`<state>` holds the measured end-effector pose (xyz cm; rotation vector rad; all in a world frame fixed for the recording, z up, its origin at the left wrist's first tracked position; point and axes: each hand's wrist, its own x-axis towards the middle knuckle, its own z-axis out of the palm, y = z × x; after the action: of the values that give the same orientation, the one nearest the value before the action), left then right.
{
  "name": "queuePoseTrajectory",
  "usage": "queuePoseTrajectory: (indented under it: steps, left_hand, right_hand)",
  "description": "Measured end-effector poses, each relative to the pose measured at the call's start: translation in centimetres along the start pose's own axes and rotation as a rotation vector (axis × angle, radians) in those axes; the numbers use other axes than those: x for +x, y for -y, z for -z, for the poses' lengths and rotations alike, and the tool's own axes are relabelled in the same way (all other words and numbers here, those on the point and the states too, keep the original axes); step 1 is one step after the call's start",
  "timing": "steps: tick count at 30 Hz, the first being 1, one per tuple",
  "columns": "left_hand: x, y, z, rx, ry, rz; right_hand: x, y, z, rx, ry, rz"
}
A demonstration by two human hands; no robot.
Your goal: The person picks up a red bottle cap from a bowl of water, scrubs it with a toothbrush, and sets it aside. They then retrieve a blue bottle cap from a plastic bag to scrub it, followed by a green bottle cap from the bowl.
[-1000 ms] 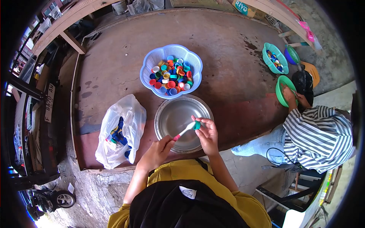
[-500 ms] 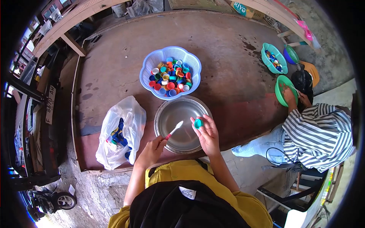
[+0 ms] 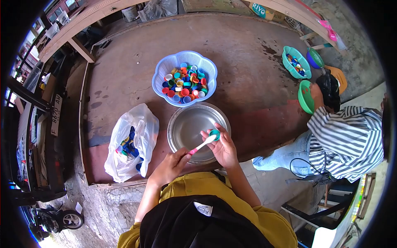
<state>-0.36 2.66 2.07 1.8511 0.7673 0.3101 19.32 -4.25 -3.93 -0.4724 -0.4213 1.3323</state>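
My left hand (image 3: 168,166) is closed on the pink handle of a toothbrush (image 3: 202,146), its white head reaching to a green bottle cap (image 3: 214,134). That cap sits in the fingers of my right hand (image 3: 223,149), its hollow side facing up. Both hands are over the near right part of a metal basin (image 3: 175,120). Beyond the basin stands a blue-violet basket (image 3: 162,74) holding several coloured caps. On the left lies a white plastic bag (image 3: 144,120) with more caps inside.
A co-worker in a striped shirt (image 3: 345,138) is at the right, one hand at a green bowl (image 3: 305,97). Beyond it are a teal basket of caps (image 3: 287,62) and a black bag (image 3: 329,89). A wooden beam (image 3: 93,14) crosses the far left.
The toothbrush in my left hand has moved right, from over the basin to the green cap. The co-worker's hands and arm have shifted at the green bowl, which looks more tilted.
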Motion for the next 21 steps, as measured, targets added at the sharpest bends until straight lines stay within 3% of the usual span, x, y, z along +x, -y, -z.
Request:
queuePoseTrajectory:
  steps: [2, 5, 7, 10, 13, 15, 18, 21]
  left_hand:
    - [0.1, -0.1, -0.2, 0.092, -0.045, -0.018]
    - [0.2, -0.3, -0.3, 0.172, -0.15, -0.025]
    - [-0.1, -0.2, -0.8, 0.143, -0.194, -0.068]
    - [0.0, 0.4, -0.8, 0.146, -0.099, -0.029]
    - [0.1, 0.2, -0.9, 0.215, -0.179, 0.025]
    - [0.1, 0.8, -0.8, 0.182, -0.109, -0.044]
    - [0.0, 1.0, -0.7, 0.249, -0.142, -0.044]
    - [-0.2, 1.2, -1.0, 0.173, -0.13, -0.12]
  right_hand:
    - [0.0, -0.5, 0.1, -0.064, 0.011, 0.025]
    - [-0.3, -0.9, 0.6, -0.224, -0.138, 0.021]
    - [-0.5, -1.1, 1.3, -0.147, -0.196, -0.003]
    - [-0.6, -1.1, 1.0, -0.099, -0.244, -0.069]
    - [-0.5, -1.2, 0.3, 0.004, -0.329, -0.129]
    - [-0.5, -1.2, 0.3, 0.099, -0.345, -0.164]
    - [-0.5, -1.7, 1.7, 0.146, -0.174, -0.199]
    - [-0.4, -1.9, 1.5, 0.156, -0.25, -0.175]
